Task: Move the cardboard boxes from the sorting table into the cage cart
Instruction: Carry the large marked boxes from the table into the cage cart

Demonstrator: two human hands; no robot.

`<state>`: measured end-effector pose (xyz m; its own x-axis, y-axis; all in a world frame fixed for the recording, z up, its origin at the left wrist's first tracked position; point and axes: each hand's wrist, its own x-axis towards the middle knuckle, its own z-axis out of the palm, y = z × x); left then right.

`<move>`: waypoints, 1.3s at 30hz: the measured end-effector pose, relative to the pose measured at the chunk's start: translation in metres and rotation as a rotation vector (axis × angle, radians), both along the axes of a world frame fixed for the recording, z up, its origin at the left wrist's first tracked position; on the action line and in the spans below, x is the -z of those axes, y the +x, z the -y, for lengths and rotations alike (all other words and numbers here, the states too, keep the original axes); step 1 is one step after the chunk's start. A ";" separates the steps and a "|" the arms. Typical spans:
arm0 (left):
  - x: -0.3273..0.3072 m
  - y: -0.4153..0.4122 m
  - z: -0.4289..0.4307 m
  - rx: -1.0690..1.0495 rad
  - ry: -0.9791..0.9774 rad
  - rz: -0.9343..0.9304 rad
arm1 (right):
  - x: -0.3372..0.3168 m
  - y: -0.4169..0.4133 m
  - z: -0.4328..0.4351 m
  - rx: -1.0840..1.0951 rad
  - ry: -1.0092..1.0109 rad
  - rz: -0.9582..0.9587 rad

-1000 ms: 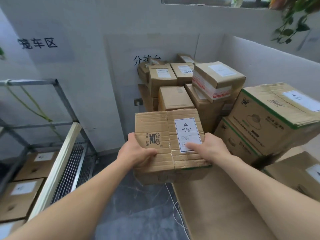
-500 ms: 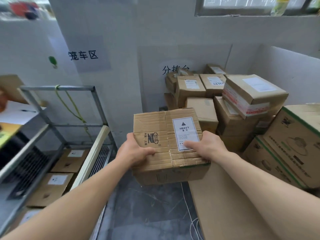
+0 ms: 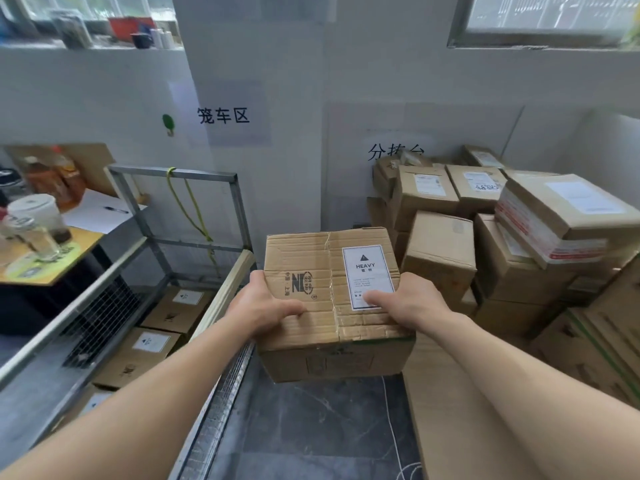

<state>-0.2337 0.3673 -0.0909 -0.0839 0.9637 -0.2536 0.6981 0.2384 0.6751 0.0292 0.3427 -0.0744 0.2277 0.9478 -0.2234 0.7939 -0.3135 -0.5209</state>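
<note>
I hold a cardboard box (image 3: 322, 271) with a white "HEAVY" label in the air, over the dark floor between the sorting table (image 3: 450, 410) and the cage cart (image 3: 180, 174). My left hand (image 3: 263, 308) grips its left near edge, thumb on top. My right hand (image 3: 412, 303) grips its right near edge, thumb across the label's lower part. Several labelled boxes (image 3: 152, 344) lie flat inside the cart at the lower left. Many more boxes (image 3: 440, 258) are piled on the table at the right.
The cart's metal frame and mesh side (image 3: 100, 317) stand at the left, a pale rail (image 3: 225, 292) along its near side. Behind it a desk (image 3: 41, 265) carries cups and a bottle. A white cable (image 3: 391, 420) trails over the floor by the table edge.
My view has swung left, so the cart and desk now fill the left side. The held box has moved left, off the table's edge, and both hands keep the same grip.
</note>
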 end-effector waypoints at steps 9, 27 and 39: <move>0.004 -0.089 -0.076 -0.019 0.014 0.024 | -0.002 -0.092 -0.081 -0.028 0.016 0.022; 0.004 -0.273 -0.219 -0.233 0.065 0.027 | -0.002 -0.284 -0.295 -0.256 0.050 -0.006; 0.026 -0.318 -0.255 -0.645 -0.004 0.054 | 0.037 -0.372 -0.429 -0.616 0.000 -0.031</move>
